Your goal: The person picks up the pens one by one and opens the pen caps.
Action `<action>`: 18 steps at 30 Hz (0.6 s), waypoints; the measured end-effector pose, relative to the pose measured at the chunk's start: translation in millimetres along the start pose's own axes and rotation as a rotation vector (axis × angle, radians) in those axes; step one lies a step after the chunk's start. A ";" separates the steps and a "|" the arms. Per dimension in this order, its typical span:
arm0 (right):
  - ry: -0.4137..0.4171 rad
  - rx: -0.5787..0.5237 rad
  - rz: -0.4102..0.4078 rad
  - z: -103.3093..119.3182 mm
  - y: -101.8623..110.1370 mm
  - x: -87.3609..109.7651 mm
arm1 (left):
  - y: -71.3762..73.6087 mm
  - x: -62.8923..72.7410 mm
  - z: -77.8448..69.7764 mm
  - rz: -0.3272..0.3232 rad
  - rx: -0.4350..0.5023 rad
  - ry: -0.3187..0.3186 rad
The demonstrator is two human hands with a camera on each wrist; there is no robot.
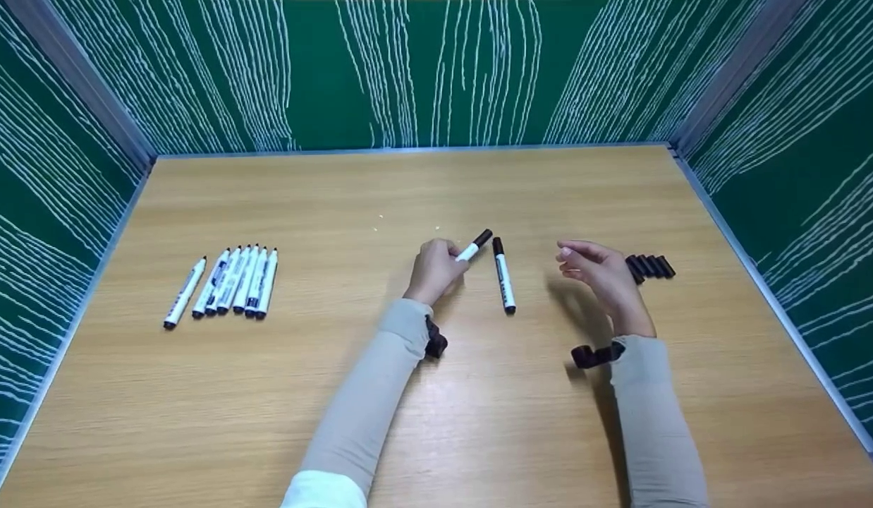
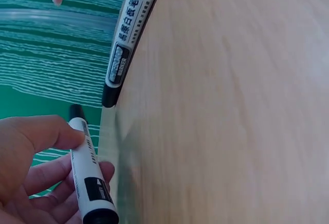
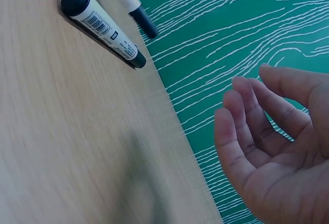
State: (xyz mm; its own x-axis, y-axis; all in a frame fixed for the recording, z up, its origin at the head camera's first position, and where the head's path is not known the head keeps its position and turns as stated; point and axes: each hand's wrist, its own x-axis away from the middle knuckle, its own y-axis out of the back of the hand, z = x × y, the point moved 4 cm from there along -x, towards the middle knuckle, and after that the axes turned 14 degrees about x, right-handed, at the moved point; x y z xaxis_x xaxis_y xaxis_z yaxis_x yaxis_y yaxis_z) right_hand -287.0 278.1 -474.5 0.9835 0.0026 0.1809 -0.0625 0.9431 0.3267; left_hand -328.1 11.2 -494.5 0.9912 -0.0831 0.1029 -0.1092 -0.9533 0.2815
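My left hand [image 1: 435,272] pinches a white whiteboard marker [image 2: 88,165] between thumb and fingers, its black cap pointing up and away to the right. Beside it on the table lies a second capped whiteboard marker [image 1: 505,279], which neither hand touches. In the right wrist view, that lying marker [image 3: 105,29] shows its barcode side. My right hand [image 1: 606,279] hovers over the table with loosely bent fingers and nothing between them. Close behind it sits a row of several black marker caps [image 1: 650,266], partly hidden by the hand.
Several uncapped white markers [image 1: 239,282] lie side by side at the left, and one more marker [image 1: 185,293] lies slightly apart from them. Small pale specks dot the wooden table [image 1: 324,190]. Green panels with white lines [image 1: 324,85] enclose the back and sides.
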 end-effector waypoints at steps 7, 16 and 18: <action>0.002 0.022 0.022 -0.6 -3.8 -2.6 | 18.1 -1.0 -6.2 0.019 -0.002 -0.136; -0.009 0.047 0.051 -0.2 -8.9 -1.7 | 41.3 6.6 -16.1 0.071 -0.017 -0.201; -0.012 0.066 0.054 0.4 -10.6 -1.5 | 47.1 9.6 -18.8 0.075 -0.009 -0.202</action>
State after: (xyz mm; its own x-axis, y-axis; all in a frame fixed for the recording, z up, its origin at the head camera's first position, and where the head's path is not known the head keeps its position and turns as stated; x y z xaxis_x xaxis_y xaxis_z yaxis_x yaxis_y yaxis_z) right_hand -287.9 267.9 -477.8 0.9763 0.0490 0.2108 -0.1273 0.9177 0.3763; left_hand -325.2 -29.0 -462.3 0.9750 -0.2111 -0.0691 -0.1830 -0.9397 0.2888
